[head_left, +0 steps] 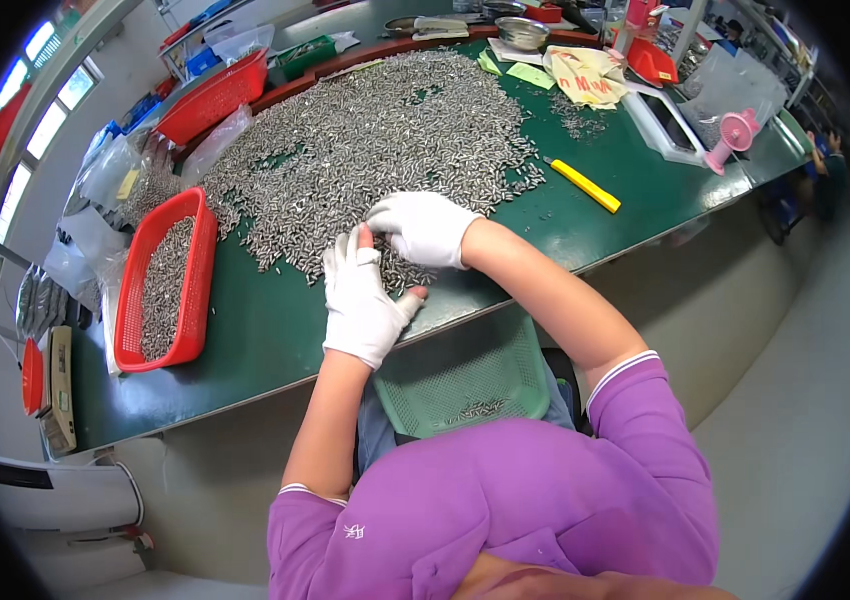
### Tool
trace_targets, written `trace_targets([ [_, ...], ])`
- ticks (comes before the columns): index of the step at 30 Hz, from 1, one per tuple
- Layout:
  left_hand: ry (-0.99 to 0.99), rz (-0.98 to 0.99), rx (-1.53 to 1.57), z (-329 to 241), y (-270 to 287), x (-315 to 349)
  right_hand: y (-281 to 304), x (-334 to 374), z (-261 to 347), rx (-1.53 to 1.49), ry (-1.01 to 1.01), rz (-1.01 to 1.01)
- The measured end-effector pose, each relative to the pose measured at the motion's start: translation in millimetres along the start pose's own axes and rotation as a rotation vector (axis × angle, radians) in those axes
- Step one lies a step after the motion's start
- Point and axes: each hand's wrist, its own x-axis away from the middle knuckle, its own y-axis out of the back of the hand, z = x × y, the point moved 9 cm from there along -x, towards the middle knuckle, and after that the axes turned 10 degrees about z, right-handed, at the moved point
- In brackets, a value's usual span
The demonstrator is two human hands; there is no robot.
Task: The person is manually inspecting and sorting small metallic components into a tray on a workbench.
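A wide heap of small silvery metal pins (385, 130) covers the middle of the green tabletop (265, 335). At its near edge, my left hand (360, 305) lies with fingers stretched forward and thumb apart, in a white glove that leaves the thumb tip and one fingertip bare. Just right of those fingers, my right hand (427, 228), also gloved in white, bends over the pins with its fingers curled in. Whatever it pinches is hidden under the hand. Below the table edge, a green mesh basket (455, 365) rests at my lap with a few pins inside.
Left of the heap stands a red basket (207, 270) part full of pins, near a scale (61, 390). Another red basket (215, 95) sits farther back. To the right are a yellow utility knife (585, 187), a white tray (695, 155) holding a dark phone-like slab, and a pink fan (732, 138).
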Motion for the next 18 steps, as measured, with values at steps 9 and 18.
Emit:
trace_targets([
  [9, -0.116, 0.012, 0.047, -18.5, 10.8, -2.4, 4.2, 45.8, 22.0, 0.03, 0.054, -0.167],
  [18, -0.077, -0.174, 0.109, 1.2, 22.5, 8.8, 56.9, 126.8, 3.3, -0.147, -0.168, -0.758],
])
